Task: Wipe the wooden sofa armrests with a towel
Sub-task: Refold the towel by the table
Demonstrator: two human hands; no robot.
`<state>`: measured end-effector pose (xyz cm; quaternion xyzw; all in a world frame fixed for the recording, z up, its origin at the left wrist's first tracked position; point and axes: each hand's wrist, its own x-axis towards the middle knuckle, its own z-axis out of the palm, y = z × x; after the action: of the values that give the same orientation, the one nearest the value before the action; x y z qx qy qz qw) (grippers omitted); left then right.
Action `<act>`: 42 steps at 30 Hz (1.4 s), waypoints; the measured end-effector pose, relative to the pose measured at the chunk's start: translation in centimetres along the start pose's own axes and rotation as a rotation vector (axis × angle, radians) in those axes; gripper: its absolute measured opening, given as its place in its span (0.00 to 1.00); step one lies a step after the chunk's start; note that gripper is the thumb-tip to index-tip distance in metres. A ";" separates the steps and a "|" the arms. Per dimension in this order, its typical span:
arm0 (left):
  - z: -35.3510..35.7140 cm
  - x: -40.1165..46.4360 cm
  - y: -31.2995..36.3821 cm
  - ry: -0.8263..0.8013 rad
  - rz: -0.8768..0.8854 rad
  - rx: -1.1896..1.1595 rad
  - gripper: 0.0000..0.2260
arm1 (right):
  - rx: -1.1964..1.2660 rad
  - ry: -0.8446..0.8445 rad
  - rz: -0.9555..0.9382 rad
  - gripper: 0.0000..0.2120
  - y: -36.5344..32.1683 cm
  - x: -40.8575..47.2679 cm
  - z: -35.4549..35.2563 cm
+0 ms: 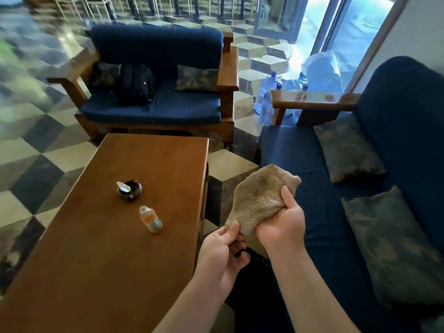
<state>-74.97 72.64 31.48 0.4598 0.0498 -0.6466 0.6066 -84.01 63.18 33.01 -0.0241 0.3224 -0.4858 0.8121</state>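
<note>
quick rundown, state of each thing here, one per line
towel: bunched, held in both hands
right hand: shut on towel
left hand: pinching towel corner
near armrest: bare, untouched
small bottle: upright on table, cap off
backpack: on far sofa seat

No legible text anywhere — the small bottle (151, 219) on the desk (101, 248) carries a label (orange and pale blue bands), too blurred to read. Water bottles (266, 97) by the door show labels too — unreadable.
</note>
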 end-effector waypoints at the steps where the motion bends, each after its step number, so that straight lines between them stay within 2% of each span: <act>1: 0.1 1.6 0.9 0.020 0.002 -0.039 0.06 | -0.015 0.006 0.038 0.21 0.2 1.9 0.7; 5: 0.3 7.5 3.9 0.062 -0.049 -0.125 0.07 | -0.059 0.041 0.153 0.21 0.2 9.1 3.7; 8: 1.4 13.1 6.5 0.213 -0.003 0.019 0.06 | -0.165 0.071 0.265 0.21 -0.7 15.7 6.8; 11: 3.1 16.9 9.0 0.426 0.285 0.455 0.04 | -0.212 0.076 0.383 0.23 -1.2 20.9 10.1; 14: 6.6 20.9 12.5 0.466 0.684 0.869 0.13 | -0.264 0.054 0.434 0.25 -2.3 27.1 14.1; 17: 10.0 25.0 16.4 0.510 0.867 0.982 0.17 | -0.311 0.092 0.452 0.26 -3.2 32.7 18.2; 21: 12.8 31.1 21.9 0.418 0.873 0.932 0.18 | -0.377 0.068 0.470 0.26 -3.9 40.9 22.6; 26: 14.5 41.3 30.1 0.470 0.897 1.012 0.11 | -0.441 0.107 0.480 0.27 -3.5 52.5 28.1; 30: 15.1 49.3 36.9 0.495 0.879 1.135 0.07 | -0.574 0.205 0.488 0.28 -2.6 61.1 33.4; 33: 16.2 54.4 42.9 0.517 0.912 1.207 0.07 | -0.736 0.163 0.542 0.29 -1.5 67.9 38.6; 36: 17.2 57.6 48.3 0.575 0.902 1.126 0.08 | -0.953 0.044 0.561 0.23 -0.7 74.5 42.4; 39: 17.0 59.9 52.2 0.658 0.855 1.024 0.10 | -1.328 -0.063 0.552 0.20 0.7 80.0 45.4; 42: 15.7 62.3 55.5 0.776 0.806 1.027 0.09 | -1.659 -0.205 0.565 0.16 2.6 85.1 48.4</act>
<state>-27.40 2.52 27.03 0.8615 -0.2197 -0.1087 0.4447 -28.26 -17.15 27.84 -0.5687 0.4906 0.1285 0.6476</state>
